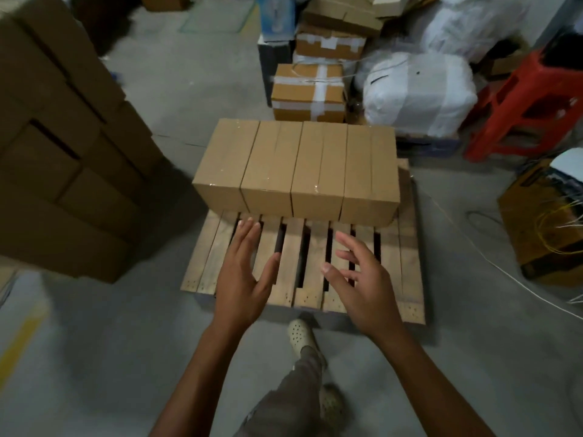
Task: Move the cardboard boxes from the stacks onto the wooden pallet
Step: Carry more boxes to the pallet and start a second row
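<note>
Several plain cardboard boxes [298,170] stand side by side in one row across the far half of the wooden pallet [407,266]. The near half of the pallet shows bare slats. My left hand [244,272] hovers over the near slats with fingers straight, holding nothing, its fingertips just short of the row. My right hand [359,279] hovers beside it, fingers spread and relaxed, also empty. A tall stack of cardboard boxes [63,146] rises on the floor at the left of the pallet.
Taped boxes [307,91] and white wrapped bundles [419,89] crowd the floor behind the pallet. A red plastic stool [517,102] stands at the right, with a yellow-black carton [542,228] and loose white cords near it. My feet are on grey concrete before the pallet.
</note>
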